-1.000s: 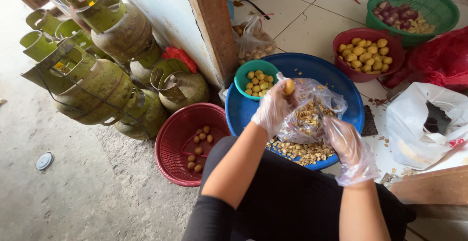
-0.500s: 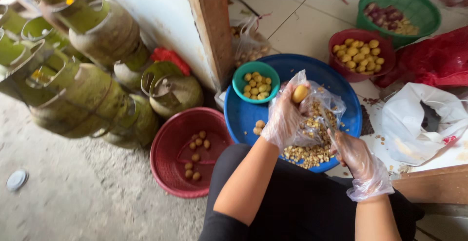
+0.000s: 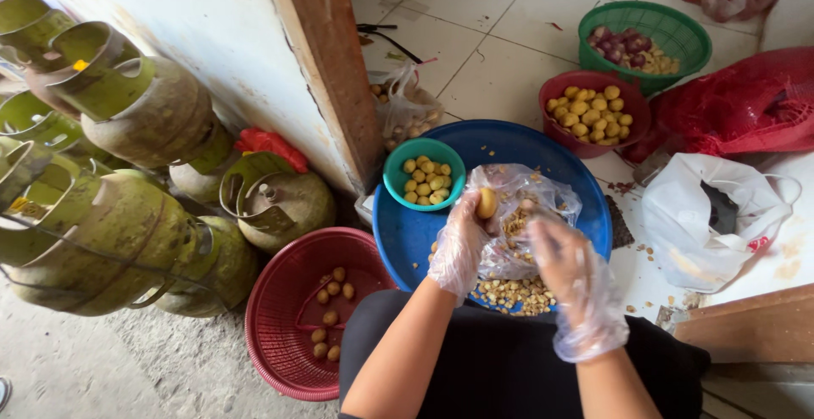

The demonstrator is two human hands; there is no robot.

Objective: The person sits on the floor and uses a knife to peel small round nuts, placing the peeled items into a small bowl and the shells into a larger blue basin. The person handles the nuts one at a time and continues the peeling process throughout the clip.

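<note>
standing off to the side here, going left to right: a heap of green gas cylinders (image 3: pixel 127 181) piled against the wall, then a red mesh basket (image 3: pixel 280 334) on the ground with a few small yellow potatoes in it. next to that a big blue basin (image 3: pixel 407 232) with a small teal bowl (image 3: pixel 424 173) of peeled ones sitting on its rim.

left hand (image 3: pixel 462 245), in a thin clear plastic glove, is curled with fingertips pinched round a small potato (image 3: pixel 487 203). it's roundish, smooth, pale yellow, looks peeled, held up over the basin just beside the teal bowl. under it sits a crumpled clear plastic bag (image 3: pixel 521 215), and a pile of peelings (image 3: pixel 513 293) lies in the basin bottom.

right hand (image 3: pixel 564 262), also gloved, is blurry, fingers loosely bent close to the potato. honestly can't tell if it's gripping anything.

further right: a red bowl (image 3: pixel 589 109) full of yellow potatoes, a green basket (image 3: pixel 644 37) with purplish ones, a red net sack (image 3: pixel 738 105), and a white plastic bag (image 3: pixel 712 215) on the tile.
</note>
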